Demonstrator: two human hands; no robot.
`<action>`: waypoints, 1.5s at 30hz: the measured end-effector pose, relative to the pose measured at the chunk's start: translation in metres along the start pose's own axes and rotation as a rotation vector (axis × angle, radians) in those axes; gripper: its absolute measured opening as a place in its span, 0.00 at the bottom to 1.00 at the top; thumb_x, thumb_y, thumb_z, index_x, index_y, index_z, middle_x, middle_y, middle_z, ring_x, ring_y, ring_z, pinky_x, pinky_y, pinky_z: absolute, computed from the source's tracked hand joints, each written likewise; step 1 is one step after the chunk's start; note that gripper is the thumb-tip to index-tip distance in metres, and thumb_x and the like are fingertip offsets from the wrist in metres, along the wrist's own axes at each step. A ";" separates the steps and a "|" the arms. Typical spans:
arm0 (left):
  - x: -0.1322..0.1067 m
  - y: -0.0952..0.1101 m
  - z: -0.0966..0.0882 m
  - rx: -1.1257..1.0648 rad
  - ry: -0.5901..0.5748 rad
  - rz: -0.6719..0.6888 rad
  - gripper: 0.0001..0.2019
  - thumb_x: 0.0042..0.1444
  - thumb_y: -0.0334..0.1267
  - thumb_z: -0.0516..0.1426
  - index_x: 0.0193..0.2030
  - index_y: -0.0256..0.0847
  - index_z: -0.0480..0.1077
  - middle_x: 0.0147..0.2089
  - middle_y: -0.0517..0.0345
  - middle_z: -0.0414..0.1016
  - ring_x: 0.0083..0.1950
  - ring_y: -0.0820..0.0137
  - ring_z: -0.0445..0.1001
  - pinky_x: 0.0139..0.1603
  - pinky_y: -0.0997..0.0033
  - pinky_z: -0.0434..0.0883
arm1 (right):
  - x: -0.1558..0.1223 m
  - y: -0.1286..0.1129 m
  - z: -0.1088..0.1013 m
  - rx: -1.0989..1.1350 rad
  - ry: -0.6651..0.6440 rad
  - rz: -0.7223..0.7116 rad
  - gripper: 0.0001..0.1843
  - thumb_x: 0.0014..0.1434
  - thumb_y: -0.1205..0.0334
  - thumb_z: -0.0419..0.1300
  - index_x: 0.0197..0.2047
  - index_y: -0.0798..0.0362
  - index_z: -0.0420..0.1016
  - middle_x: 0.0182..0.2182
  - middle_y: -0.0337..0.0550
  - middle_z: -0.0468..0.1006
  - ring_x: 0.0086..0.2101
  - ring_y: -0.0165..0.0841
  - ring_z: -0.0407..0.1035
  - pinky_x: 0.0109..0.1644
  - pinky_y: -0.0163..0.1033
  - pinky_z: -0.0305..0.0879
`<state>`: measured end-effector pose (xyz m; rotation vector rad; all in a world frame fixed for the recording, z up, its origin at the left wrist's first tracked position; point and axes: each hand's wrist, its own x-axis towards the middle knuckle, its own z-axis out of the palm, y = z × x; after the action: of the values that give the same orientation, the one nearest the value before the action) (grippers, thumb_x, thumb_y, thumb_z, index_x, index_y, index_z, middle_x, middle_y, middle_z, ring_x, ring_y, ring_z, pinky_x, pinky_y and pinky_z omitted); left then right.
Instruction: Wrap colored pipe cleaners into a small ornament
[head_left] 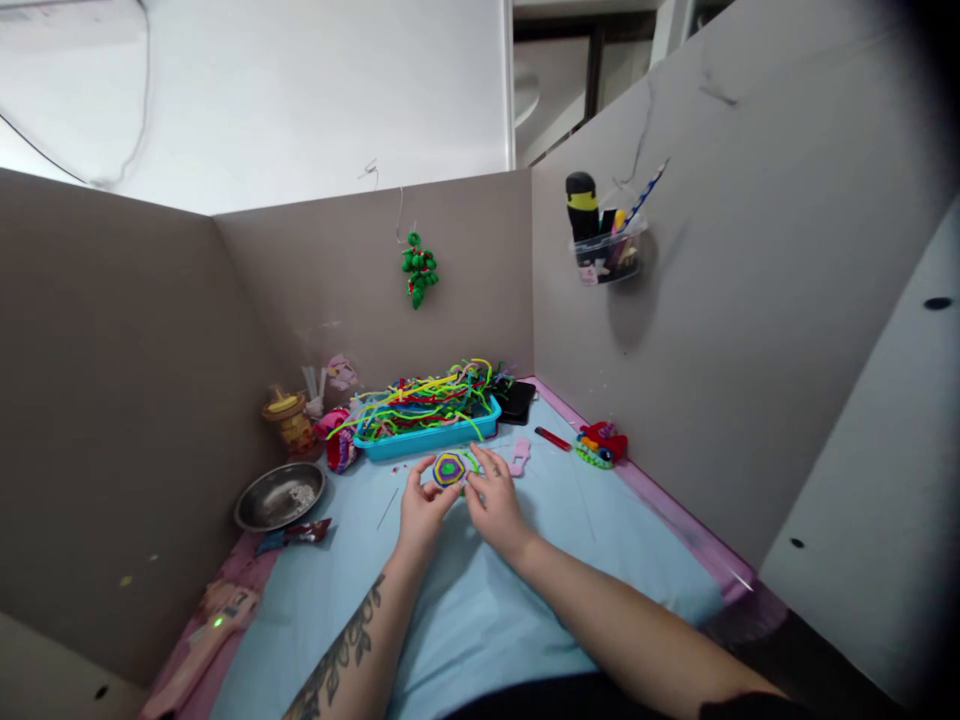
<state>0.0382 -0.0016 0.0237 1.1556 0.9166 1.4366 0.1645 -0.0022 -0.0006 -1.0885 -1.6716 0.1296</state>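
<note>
A small, roughly six-sided pipe-cleaner coil, with green in the middle and purple, yellow and dark blue rings around it, is held up between my hands. My left hand pinches its left and lower edge between thumb and fingers. On the other side, my right hand is closed at the coil's right edge, where a light green pipe-cleaner end shows by the fingertips. My right fingers partly hide that end. Just behind the hands stands a blue tray heaped with loose coloured pipe cleaners.
At left are a metal bowl, a wrapper, a lidded cup and a pink glue gun with a green light. A black phone and red pipe-cleaner pieces lie at right. Grey partitions enclose the table.
</note>
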 end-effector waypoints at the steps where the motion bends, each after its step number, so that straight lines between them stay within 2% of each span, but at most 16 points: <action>1: -0.001 0.000 0.001 -0.009 -0.005 -0.002 0.32 0.38 0.37 0.66 0.51 0.39 0.59 0.32 0.55 0.78 0.34 0.67 0.76 0.37 0.70 0.69 | -0.001 0.002 0.004 0.021 -0.010 0.029 0.11 0.55 0.70 0.51 0.32 0.52 0.75 0.59 0.45 0.60 0.57 0.43 0.50 0.59 0.55 0.50; 6: -0.001 0.000 0.001 -0.005 0.000 -0.056 0.32 0.39 0.36 0.66 0.51 0.39 0.59 0.33 0.54 0.78 0.35 0.66 0.76 0.38 0.69 0.70 | -0.007 0.013 0.020 0.171 -0.028 0.198 0.11 0.55 0.68 0.51 0.38 0.51 0.72 0.58 0.47 0.59 0.58 0.41 0.51 0.60 0.52 0.50; 11: 0.000 -0.001 0.001 -0.040 -0.015 -0.052 0.31 0.39 0.37 0.66 0.51 0.40 0.58 0.34 0.54 0.78 0.36 0.67 0.76 0.39 0.70 0.69 | -0.006 0.010 0.019 0.300 0.017 0.274 0.08 0.56 0.64 0.52 0.36 0.51 0.71 0.48 0.48 0.65 0.50 0.37 0.61 0.55 0.43 0.58; 15: -0.001 -0.003 0.002 -0.052 -0.013 -0.012 0.31 0.39 0.36 0.66 0.49 0.40 0.57 0.35 0.54 0.77 0.36 0.68 0.76 0.40 0.69 0.68 | -0.005 0.005 0.012 0.219 0.080 0.251 0.05 0.54 0.63 0.55 0.31 0.52 0.71 0.43 0.47 0.66 0.48 0.39 0.62 0.53 0.44 0.59; 20: -0.002 -0.004 0.003 0.037 0.044 0.031 0.28 0.40 0.37 0.66 0.47 0.42 0.58 0.28 0.60 0.75 0.29 0.71 0.74 0.32 0.75 0.67 | -0.005 0.001 0.005 0.046 0.114 0.113 0.04 0.53 0.64 0.56 0.30 0.51 0.72 0.48 0.49 0.63 0.51 0.42 0.57 0.56 0.48 0.53; 26: 0.001 -0.003 -0.002 0.071 0.108 0.012 0.30 0.36 0.38 0.66 0.46 0.41 0.60 0.23 0.64 0.73 0.24 0.74 0.71 0.26 0.79 0.64 | 0.002 0.005 0.002 0.219 0.081 0.229 0.10 0.54 0.64 0.53 0.23 0.53 0.68 0.38 0.46 0.67 0.44 0.37 0.63 0.51 0.43 0.58; 30: 0.004 0.002 -0.006 0.098 0.112 -0.102 0.31 0.35 0.39 0.67 0.47 0.39 0.60 0.22 0.64 0.72 0.20 0.76 0.68 0.22 0.80 0.60 | 0.009 0.011 -0.004 0.254 0.075 0.274 0.08 0.53 0.63 0.54 0.24 0.53 0.69 0.38 0.44 0.66 0.45 0.36 0.62 0.53 0.42 0.56; 33: 0.005 0.004 -0.006 0.113 0.083 -0.144 0.32 0.35 0.39 0.67 0.47 0.38 0.59 0.21 0.64 0.72 0.19 0.78 0.66 0.20 0.82 0.57 | 0.012 0.016 -0.007 0.267 0.074 0.325 0.07 0.52 0.62 0.56 0.26 0.52 0.71 0.39 0.44 0.66 0.45 0.37 0.63 0.50 0.42 0.58; 39: 0.010 -0.003 -0.013 0.115 -0.036 -0.188 0.29 0.37 0.38 0.66 0.46 0.39 0.58 0.19 0.68 0.68 0.14 0.83 0.55 0.16 0.82 0.48 | 0.015 0.024 -0.007 0.422 0.030 0.428 0.07 0.49 0.59 0.57 0.24 0.53 0.72 0.40 0.46 0.66 0.44 0.37 0.64 0.38 0.37 0.62; 45: 0.012 -0.003 -0.019 0.118 -0.161 -0.201 0.29 0.38 0.38 0.65 0.46 0.39 0.59 0.21 0.66 0.69 0.16 0.83 0.54 0.17 0.81 0.48 | 0.018 0.025 -0.009 0.535 0.000 0.453 0.09 0.46 0.57 0.60 0.24 0.54 0.72 0.42 0.47 0.65 0.44 0.38 0.64 0.39 0.37 0.62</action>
<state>0.0204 0.0114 0.0182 1.2109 0.9847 1.1245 0.1866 0.0207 0.0020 -1.0243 -1.2545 0.8188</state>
